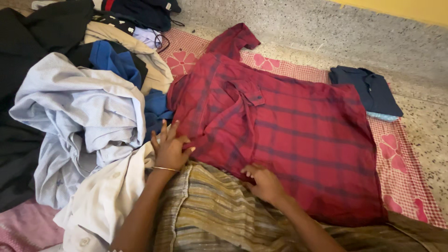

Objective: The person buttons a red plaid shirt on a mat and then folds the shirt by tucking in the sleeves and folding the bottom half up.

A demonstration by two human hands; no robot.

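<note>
The red plaid shirt [289, 140] lies spread flat, front up with its chest pocket showing, on a pink checked cloth with flower prints [401, 163] laid over the speckled floor. Both hands work at the shirt's near edge. The left hand [169, 148], a thin bangle at its wrist, rests with fingers spread and flat on the shirt's near corner by the collar end. The right hand [265, 183] lies further along the same edge, fingers curled and pinching the hem fabric.

To do this well, I judge the left palm should pin the corner while the right draws the edge taut, so creases smooth away from the body.

Left of the shirt sits a heap of unfolded clothes [79, 116]; beyond its far corner lies a folded navy shirt [366, 88].
</note>
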